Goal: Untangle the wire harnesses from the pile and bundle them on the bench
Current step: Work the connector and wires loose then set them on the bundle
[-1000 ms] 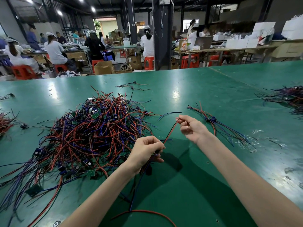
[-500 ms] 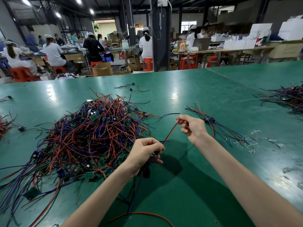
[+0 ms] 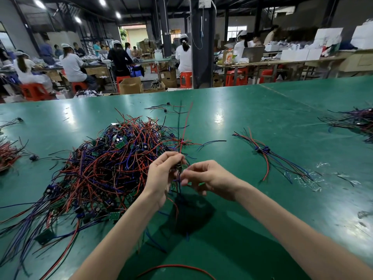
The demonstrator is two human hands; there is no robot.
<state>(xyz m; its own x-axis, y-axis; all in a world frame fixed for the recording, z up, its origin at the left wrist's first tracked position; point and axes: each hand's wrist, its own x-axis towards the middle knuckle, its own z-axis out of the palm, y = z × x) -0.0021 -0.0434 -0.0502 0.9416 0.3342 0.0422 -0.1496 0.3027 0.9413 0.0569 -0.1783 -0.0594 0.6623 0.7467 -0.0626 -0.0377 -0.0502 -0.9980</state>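
A big tangled pile of red, blue and black wire harnesses (image 3: 113, 166) with small green boards lies on the green bench (image 3: 252, 122), left of centre. My left hand (image 3: 163, 174) grips one harness (image 3: 184, 128) lifted clear of the pile; its red and black ends stick straight up and other wires hang below. My right hand (image 3: 210, 177) has its fingertips on the same harness just below the left hand's fingers; how firmly it holds is unclear. A small sorted bundle (image 3: 264, 150) lies to the right.
Another wire heap (image 3: 359, 120) sits at the far right edge, a red heap (image 3: 8, 154) at the far left. Loose harnesses (image 3: 165, 108) lie behind the pile. A stray red wire (image 3: 177, 267) curves near the front edge. People work at benches beyond.
My right hand has moved left and down from the stretched red wire to meet the left hand. The left hand has risen, and the harness ends now point upward.
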